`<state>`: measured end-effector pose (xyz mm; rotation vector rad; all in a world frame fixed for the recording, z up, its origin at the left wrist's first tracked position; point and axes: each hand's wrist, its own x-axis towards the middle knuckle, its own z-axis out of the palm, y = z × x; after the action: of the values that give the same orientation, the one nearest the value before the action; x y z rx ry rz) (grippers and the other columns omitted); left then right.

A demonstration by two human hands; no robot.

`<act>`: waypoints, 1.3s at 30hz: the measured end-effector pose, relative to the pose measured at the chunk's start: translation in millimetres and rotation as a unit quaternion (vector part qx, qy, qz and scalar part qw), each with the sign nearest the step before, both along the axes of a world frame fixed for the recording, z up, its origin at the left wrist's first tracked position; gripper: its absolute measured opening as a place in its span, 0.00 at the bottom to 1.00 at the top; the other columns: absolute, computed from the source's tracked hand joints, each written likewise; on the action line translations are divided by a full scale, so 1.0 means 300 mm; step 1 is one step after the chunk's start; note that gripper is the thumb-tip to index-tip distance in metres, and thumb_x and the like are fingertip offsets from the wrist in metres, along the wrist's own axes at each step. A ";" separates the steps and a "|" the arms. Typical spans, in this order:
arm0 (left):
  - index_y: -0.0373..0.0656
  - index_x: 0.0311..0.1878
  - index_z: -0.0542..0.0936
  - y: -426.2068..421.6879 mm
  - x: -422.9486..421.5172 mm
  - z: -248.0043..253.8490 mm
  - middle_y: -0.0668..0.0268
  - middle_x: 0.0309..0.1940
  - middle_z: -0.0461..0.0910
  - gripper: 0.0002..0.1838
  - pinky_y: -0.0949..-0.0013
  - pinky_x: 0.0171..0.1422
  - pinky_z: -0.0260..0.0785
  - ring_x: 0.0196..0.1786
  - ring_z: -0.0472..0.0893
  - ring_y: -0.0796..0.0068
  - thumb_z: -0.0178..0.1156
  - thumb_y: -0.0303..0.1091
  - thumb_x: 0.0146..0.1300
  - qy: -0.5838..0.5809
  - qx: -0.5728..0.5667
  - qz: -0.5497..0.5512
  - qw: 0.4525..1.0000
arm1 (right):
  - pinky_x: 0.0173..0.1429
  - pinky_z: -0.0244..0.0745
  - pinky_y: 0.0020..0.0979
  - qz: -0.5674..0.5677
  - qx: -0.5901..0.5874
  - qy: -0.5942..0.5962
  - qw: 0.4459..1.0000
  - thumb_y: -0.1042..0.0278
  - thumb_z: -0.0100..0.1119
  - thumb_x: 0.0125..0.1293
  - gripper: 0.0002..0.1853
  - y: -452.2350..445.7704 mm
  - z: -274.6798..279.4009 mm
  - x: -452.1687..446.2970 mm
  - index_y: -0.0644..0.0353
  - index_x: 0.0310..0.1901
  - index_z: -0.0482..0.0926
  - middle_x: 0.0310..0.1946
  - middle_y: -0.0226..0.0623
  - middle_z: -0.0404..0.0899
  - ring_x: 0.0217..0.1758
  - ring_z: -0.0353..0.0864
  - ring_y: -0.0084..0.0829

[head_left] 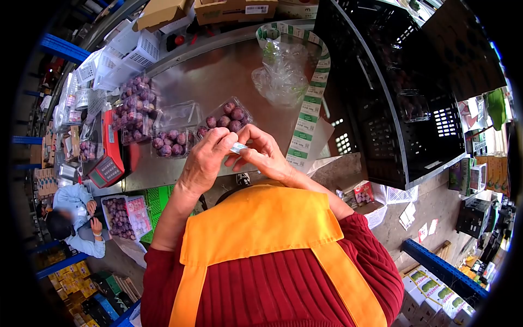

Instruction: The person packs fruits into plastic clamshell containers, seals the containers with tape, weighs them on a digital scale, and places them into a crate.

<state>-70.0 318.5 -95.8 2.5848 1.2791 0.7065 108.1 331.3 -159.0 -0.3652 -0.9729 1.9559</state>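
Above the metal table [223, 60], my left hand [204, 155] and my right hand [268, 155] meet, with fingers bent around a small white, green and blue label [238, 147]. Both sets of fingertips pinch it. Just beyond them sits a clear plastic box of plums [235, 113], partly hidden behind my fingers. To its left, another plum box [170, 144] has its clear lid [180, 115] raised. Further left are stacked plum boxes [136, 103]. A long strip of green and white labels [308, 111] curves along the right side of the table.
A crumpled clear plastic bag [280, 73] lies near the label strip. On the left stand a red scale [109, 163] and white baskets [128, 57]. A large black crate [381, 103] rises at right. Another person [76, 212] is beside a crate of plums [119, 217] at lower left.
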 end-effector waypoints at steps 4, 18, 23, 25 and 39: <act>0.42 0.52 0.75 -0.003 -0.008 -0.011 0.61 0.44 0.74 0.18 0.60 0.46 0.77 0.46 0.80 0.58 0.58 0.22 0.58 -0.044 -0.007 -0.005 0.999 | 0.41 0.83 0.28 -0.009 0.014 0.009 1.000 0.79 0.48 0.66 0.04 -0.015 -0.001 -0.001 0.65 0.41 0.71 0.41 0.37 0.77 0.44 0.86 0.32; 0.41 0.52 0.75 -0.004 -0.007 -0.016 0.60 0.45 0.74 0.19 0.60 0.46 0.78 0.46 0.80 0.58 0.58 0.21 0.56 -0.031 0.015 -0.001 0.999 | 0.41 0.82 0.29 -0.018 0.025 -0.005 1.000 0.74 0.46 0.69 0.03 -0.013 -0.001 -0.003 0.63 0.40 0.69 0.37 0.34 0.76 0.42 0.85 0.30; 0.42 0.54 0.74 0.005 -0.016 -0.010 0.61 0.45 0.74 0.19 0.60 0.46 0.78 0.46 0.80 0.58 0.58 0.22 0.57 -0.006 0.023 0.007 1.000 | 0.44 0.83 0.32 0.016 -0.024 0.007 1.000 0.74 0.48 0.68 0.04 0.002 0.013 0.009 0.63 0.42 0.68 0.44 0.38 0.74 0.42 0.84 0.33; 0.43 0.54 0.75 0.005 -0.004 0.006 0.62 0.45 0.74 0.18 0.61 0.45 0.78 0.46 0.81 0.59 0.58 0.24 0.58 0.031 0.040 -0.004 0.999 | 0.44 0.83 0.32 0.017 -0.020 -0.050 0.998 0.74 0.50 0.69 0.05 0.000 0.019 0.008 0.63 0.42 0.68 0.43 0.37 0.73 0.43 0.84 0.32; 0.42 0.54 0.75 0.010 -0.008 -0.006 0.61 0.45 0.73 0.19 0.59 0.44 0.78 0.46 0.80 0.58 0.58 0.23 0.57 0.025 0.059 -0.010 0.998 | 0.47 0.81 0.32 -0.019 0.040 -0.004 0.999 0.76 0.51 0.68 0.06 -0.011 -0.012 -0.006 0.63 0.44 0.67 0.44 0.36 0.71 0.45 0.81 0.28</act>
<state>-72.3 321.5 -97.7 2.7201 1.2605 0.7397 106.4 328.1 -162.5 -0.3444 -1.0387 1.8763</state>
